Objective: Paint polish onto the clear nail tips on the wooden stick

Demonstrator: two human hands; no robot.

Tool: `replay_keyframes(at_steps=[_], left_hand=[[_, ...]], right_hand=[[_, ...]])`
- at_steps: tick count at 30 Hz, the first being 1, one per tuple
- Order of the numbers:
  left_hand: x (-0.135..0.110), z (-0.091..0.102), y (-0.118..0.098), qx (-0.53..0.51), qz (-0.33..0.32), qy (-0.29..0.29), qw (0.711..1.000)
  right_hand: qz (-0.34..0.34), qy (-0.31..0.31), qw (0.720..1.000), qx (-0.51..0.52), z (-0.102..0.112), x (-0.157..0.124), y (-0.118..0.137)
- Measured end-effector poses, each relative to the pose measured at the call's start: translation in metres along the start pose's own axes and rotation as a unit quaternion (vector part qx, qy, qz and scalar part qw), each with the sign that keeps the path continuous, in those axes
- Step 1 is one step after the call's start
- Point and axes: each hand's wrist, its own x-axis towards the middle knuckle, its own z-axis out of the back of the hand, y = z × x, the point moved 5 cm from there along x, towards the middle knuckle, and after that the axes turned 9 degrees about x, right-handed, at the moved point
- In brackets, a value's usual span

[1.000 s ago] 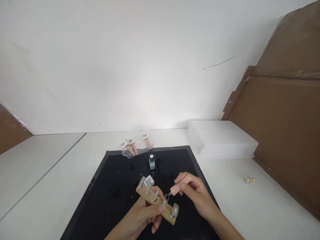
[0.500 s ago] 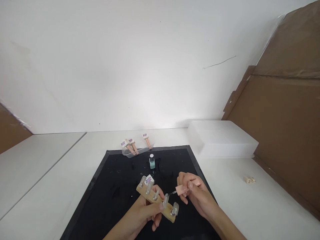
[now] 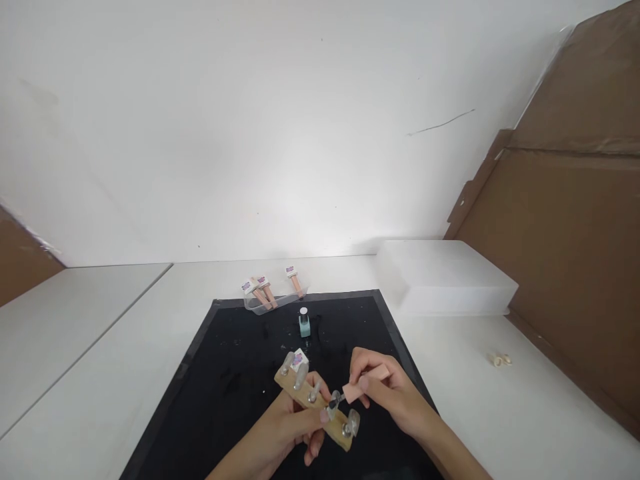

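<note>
My left hand (image 3: 300, 423) is closed around a wooden nail practice stand (image 3: 291, 387), its thumb on the front edge. Several clear false nails (image 3: 301, 377) stick up from the stand on metal mounts. My right hand (image 3: 383, 383) pinches the long pink cap of a nail polish brush (image 3: 367, 385). The dark brush tip lies against the false nail (image 3: 334, 403) beside my left thumb. Just behind the stand's far end shows a small white piece with a purple print (image 3: 299, 360); part of it is hidden.
A mint-green nail polish bottle (image 3: 305, 325) stands on the black mat (image 3: 240, 360). At the back, a clear tray (image 3: 257, 309) holds several pink-capped items with white labels (image 3: 265, 287). A white plastic box (image 3: 450, 280) and small beige rings (image 3: 499, 360) are on the right.
My right hand has turned the brush and moved it slightly left and down, laying its tip on the false nail. The stand has shifted a little right and down.
</note>
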Motion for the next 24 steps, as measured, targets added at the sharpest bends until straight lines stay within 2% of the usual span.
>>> replay_keyframes(at_steps=[6, 10, 15, 19, 22, 24], left_hand=[[-0.002, -0.001, 0.000, 0.000, 0.001, 0.005, 1.000], [-0.004, 0.000, 0.000, 0.003, -0.002, 0.004, 1.000], [-0.004, -0.002, -0.004, 0.008, 0.005, -0.004, 1.000], [-0.003, -0.002, -0.005, 0.008, 0.009, -0.006, 1.000], [-0.003, -0.001, -0.003, 0.007, 0.007, -0.004, 1.000], [-0.004, 0.000, 0.000, 0.007, 0.003, -0.001, 1.000]], right_hand=[[0.014, -0.049, 0.998, -0.026, 0.008, 0.001, 0.001], [0.033, -0.097, 0.994, 0.027, 0.016, 0.000, -0.002], [0.038, -0.048, 0.995, 0.078, 0.010, -0.001, 0.000], [0.018, -0.015, 0.999, 0.043, 0.003, -0.001, 0.003], [0.018, -0.036, 0.999, 0.015, 0.005, 0.000, 0.002], [0.016, -0.077, 0.997, 0.019, 0.010, 0.000, -0.001]])
